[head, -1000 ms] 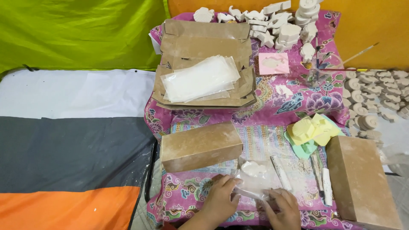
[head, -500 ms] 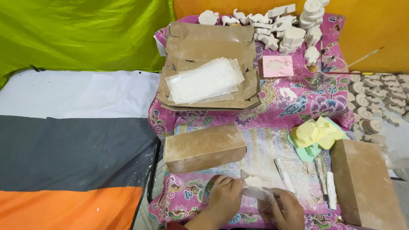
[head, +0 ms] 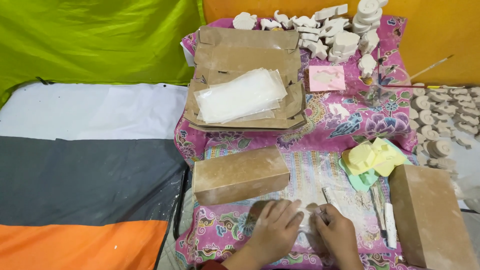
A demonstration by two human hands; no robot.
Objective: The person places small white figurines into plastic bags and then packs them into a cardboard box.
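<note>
Both my hands work low in the head view over a pink patterned cloth (head: 345,120). My left hand (head: 272,232) lies fingers-flat on a clear plastic bag (head: 306,220) with something pale inside. My right hand (head: 337,232) pinches the bag's right side. What the bag holds is mostly hidden by my fingers. A brown cardboard box (head: 240,174) lies just beyond my left hand.
A second brown box (head: 430,215) stands at the right. Yellow and green moulds (head: 372,157), small tools (head: 382,215), flattened cartons with clear bags (head: 242,95), white plaster figures (head: 325,30) and shell casts (head: 440,120) surround the cloth. Orange, black and white sheets (head: 85,190) cover the left.
My hands shifted slightly and pressed down on the bag; the pale piece seen between them earlier is now covered. The camera tilted a little.
</note>
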